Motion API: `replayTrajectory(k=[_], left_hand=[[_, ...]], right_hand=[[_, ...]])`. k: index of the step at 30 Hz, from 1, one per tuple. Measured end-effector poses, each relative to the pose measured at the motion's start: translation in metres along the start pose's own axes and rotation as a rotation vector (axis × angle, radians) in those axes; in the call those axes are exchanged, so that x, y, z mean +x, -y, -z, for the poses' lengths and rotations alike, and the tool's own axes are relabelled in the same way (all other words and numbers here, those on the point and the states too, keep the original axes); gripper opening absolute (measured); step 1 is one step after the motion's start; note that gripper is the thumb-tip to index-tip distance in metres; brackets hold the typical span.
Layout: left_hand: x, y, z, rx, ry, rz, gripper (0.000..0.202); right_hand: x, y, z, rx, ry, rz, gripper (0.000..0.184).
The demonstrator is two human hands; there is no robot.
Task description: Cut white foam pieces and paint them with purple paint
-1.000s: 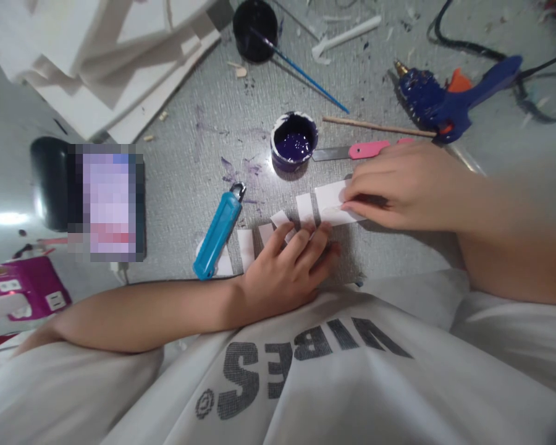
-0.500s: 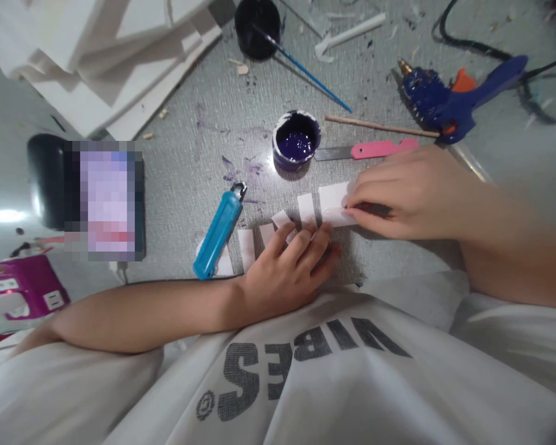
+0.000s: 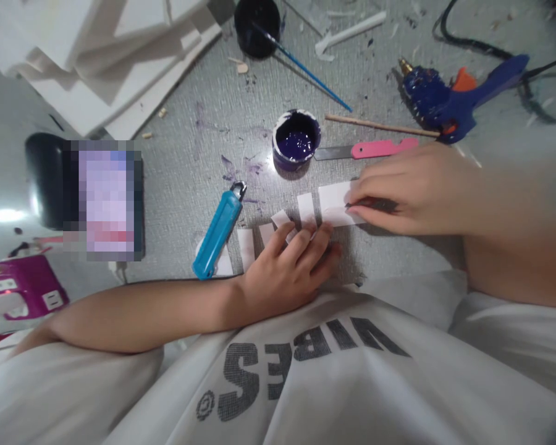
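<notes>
My left hand [image 3: 290,266] lies flat with its fingers spread, the fingertips on small white strips [image 3: 306,209] and at the lower left corner of a larger white piece [image 3: 334,201]. My right hand [image 3: 408,191] is closed in a pinch over that piece's right part. Between its fingers shows a thin dark blade-like piece [image 3: 380,204], mostly hidden. Left of my left hand a blue utility knife [image 3: 219,232] rests partly on another white piece. Above the white piece lies a blade with a pink handle [image 3: 384,149], its tip by a jar of purple paint [image 3: 297,141].
At the upper right lies a blue glue gun [image 3: 445,102], near a wooden stick [image 3: 380,125]. A blue paintbrush [image 3: 310,77] leans on a dark round container [image 3: 254,28]. White boards [image 3: 120,80] are stacked upper left. Below them are a phone [image 3: 109,201] and a purple power outlet [image 3: 25,285].
My right hand has shifted very slightly, keeping its pinch at the white piece. The left hand has stayed in place.
</notes>
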State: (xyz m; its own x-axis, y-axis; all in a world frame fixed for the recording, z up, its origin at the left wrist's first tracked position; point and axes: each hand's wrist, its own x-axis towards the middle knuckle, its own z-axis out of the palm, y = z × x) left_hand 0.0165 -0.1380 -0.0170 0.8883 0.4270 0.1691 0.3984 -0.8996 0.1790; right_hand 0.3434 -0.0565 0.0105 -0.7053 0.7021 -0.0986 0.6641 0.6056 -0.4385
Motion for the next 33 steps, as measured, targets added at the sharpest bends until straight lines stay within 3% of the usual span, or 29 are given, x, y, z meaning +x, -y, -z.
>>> replayTrajectory(k=[5, 12, 27, 33], left_hand=[[0.002, 0.001, 0.002, 0.048, -0.02, -0.008, 0.05], [0.002, -0.001, 0.001, 0.037, -0.012, 0.001, 0.053], [0.002, 0.0, 0.002, 0.058, -0.018, -0.006, 0.05], [0.0, 0.0, 0.0, 0.004, 0.009, -0.002, 0.061]], right_hand=[[0.003, -0.002, -0.002, -0.094, 0.012, 0.015, 0.044], [0.007, 0.0, -0.007, -0.128, -0.003, -0.022, 0.047], [0.009, 0.002, -0.004, 0.075, 0.01, -0.096, 0.03], [0.011, -0.003, -0.003, 0.198, 0.043, -0.078, 0.03]])
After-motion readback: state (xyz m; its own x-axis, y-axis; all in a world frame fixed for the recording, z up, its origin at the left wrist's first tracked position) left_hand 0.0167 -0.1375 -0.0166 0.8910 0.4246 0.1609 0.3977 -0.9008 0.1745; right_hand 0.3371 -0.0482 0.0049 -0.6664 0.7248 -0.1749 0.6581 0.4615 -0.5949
